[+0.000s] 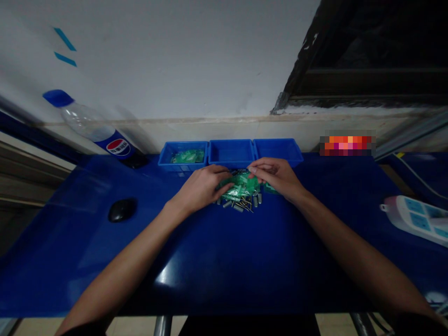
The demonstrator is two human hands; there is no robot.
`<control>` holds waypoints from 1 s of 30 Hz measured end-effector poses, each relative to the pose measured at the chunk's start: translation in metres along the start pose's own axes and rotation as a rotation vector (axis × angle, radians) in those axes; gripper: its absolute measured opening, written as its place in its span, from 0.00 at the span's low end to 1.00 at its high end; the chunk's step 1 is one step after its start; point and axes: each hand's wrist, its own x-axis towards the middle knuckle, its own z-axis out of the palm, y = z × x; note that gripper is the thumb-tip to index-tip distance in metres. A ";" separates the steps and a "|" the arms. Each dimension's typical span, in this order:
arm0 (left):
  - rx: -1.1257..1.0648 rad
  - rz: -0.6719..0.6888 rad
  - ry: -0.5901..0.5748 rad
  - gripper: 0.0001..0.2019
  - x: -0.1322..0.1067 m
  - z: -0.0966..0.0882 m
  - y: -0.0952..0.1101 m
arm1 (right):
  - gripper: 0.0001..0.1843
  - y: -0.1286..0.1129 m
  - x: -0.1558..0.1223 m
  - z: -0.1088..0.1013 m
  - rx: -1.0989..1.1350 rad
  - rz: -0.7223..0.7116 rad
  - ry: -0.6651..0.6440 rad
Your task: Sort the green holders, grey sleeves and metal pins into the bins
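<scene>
A heap of small green plastic packets (240,189) lies on the blue table between my hands. Loose grey cylinders (255,200) and thin brass-coloured screws or pins (247,204) spill out along its near side. My left hand (205,184) rests at the heap's left edge, thumb and fingers apart, touching the packets. At the heap's upper right, my right hand (278,176) has thumb and forefinger pinched together on the edge of a green packet. Another green packet (269,187) is partly hidden under the right hand.
Behind the heap stand three joined blue bins; the left bin (164,158) holds green packets. A cola bottle (101,130) and a black mouse (121,210) are on the left. On the right sit a white power strip (402,224) and a blurred red object (346,145). The wall borders the table's back.
</scene>
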 end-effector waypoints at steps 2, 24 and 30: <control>0.008 0.015 0.013 0.15 0.001 0.000 0.001 | 0.16 0.008 -0.003 -0.012 -0.070 -0.051 0.123; 0.043 0.044 0.078 0.14 0.006 -0.020 0.020 | 0.48 0.091 -0.006 -0.164 -1.168 0.317 0.628; 0.040 0.027 0.054 0.14 0.006 -0.023 0.021 | 0.40 0.095 -0.013 -0.155 -1.072 0.057 0.738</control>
